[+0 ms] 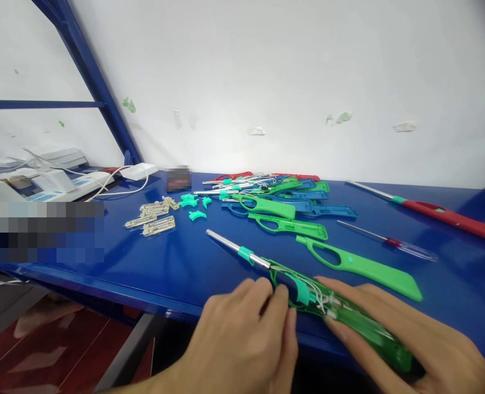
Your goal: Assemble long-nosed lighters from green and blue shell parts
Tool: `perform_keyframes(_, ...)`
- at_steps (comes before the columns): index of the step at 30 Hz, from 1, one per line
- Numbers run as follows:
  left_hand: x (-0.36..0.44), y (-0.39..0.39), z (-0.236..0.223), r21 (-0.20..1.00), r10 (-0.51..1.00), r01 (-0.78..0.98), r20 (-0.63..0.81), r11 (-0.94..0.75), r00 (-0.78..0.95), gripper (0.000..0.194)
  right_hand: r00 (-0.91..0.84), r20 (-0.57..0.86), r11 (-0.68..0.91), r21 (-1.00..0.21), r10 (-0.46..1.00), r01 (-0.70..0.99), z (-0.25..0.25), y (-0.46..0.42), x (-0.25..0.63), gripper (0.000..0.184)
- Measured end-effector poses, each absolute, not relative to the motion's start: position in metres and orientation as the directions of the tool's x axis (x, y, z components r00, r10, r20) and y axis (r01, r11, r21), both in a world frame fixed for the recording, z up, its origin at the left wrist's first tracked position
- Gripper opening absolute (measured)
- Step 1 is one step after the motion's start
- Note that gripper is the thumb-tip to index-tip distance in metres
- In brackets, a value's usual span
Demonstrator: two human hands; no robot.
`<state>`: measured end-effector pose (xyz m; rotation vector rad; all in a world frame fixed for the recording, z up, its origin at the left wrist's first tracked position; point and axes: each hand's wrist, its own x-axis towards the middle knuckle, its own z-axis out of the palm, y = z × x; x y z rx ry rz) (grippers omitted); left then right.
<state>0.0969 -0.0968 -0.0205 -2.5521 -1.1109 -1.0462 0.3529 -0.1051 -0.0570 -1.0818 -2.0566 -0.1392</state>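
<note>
Hands are shown closed on an open green lighter (365, 325): its handle loop is pinched by the curled fingers of the left hand (238, 334), while its rear is clasped between the thumb and fingers of the right hand (427, 345). The lighter is held at the near edge of the blue worktop (103, 235), its metal tube (224, 241) directed forward and left. Beyond it are arranged a cluster of coloured casings (271, 207), a red lighter (456, 220) at right, a loose green casing (363, 266), a screwdriver (409, 249), pale tanks (159, 225) and small teal triggers (197, 215).
</note>
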Motion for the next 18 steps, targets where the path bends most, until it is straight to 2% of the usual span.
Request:
perform_keyframes(3,0.079,-0.082,-0.009,0.167,0.624,0.711,0.638,-0.684,0.450,0.027,-0.309,0.696,0.622,-0.251,0.649,0.742,-0.056,-0.105,0.352,0.034)
perform_keyframes(6,0.059,-0.057,0.002,0.207,0.674,0.674,0.481,-0.709,0.561,0.039,-0.303,0.698,0.612,-0.242,0.649,0.753,-0.057,-0.106,0.352,0.035)
perform_keyframes(10,0.046,-0.032,0.008,0.343,0.697,0.608,0.300,-0.716,0.651,0.024,-0.298,0.706,0.616,-0.245,0.643,0.749,-0.057,-0.106,0.353,0.036)
perform_keyframes(15,0.045,-0.027,0.014,0.487,0.720,0.558,0.253,-0.672,0.646,0.009,-0.296,0.704,0.637,-0.284,0.646,0.717,-0.054,-0.106,0.352,0.042)
perform_keyframes(18,0.044,-0.029,0.019,0.540,0.741,0.553,0.220,-0.634,0.634,0.003,-0.293,0.694,0.629,-0.292,0.658,0.720,-0.053,-0.105,0.352,0.035)
